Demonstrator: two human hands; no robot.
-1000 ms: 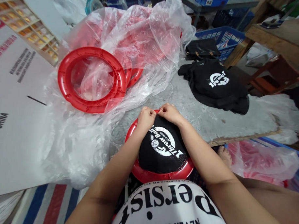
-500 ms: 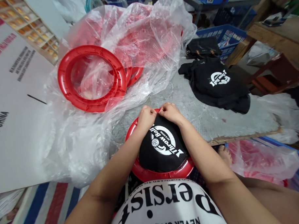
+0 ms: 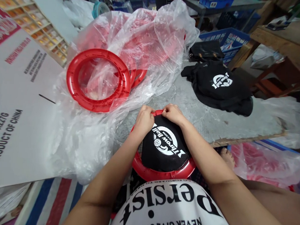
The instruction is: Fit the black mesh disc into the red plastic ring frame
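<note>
A red plastic ring [image 3: 160,175] rests against my body at the table's near edge. Across its opening lies black mesh fabric [image 3: 148,155] with a white "Throw Ball" print. My left hand [image 3: 145,119] is closed at the ring's far left rim, fingers pinching the fabric's edge there. Just to its right, my right hand [image 3: 174,114] pinches the fabric's edge at the far rim. A short stretch of red rim shows between the two hands. My fingertips are partly hidden behind my knuckles.
Red rings [image 3: 97,105] lie on a clear plastic bag [image 3: 165,31] of red parts. A pile of black printed fabric [image 3: 221,95] sits on the grey table [image 3: 201,124], near a black bag [image 3: 206,50]. A printed cardboard box [image 3: 28,131] stands at left; blue crates [image 3: 237,36] lie behind.
My hands have drawn slightly apart along the far rim, so more of the red rim shows between them. The surroundings have shifted a little to the right in view.
</note>
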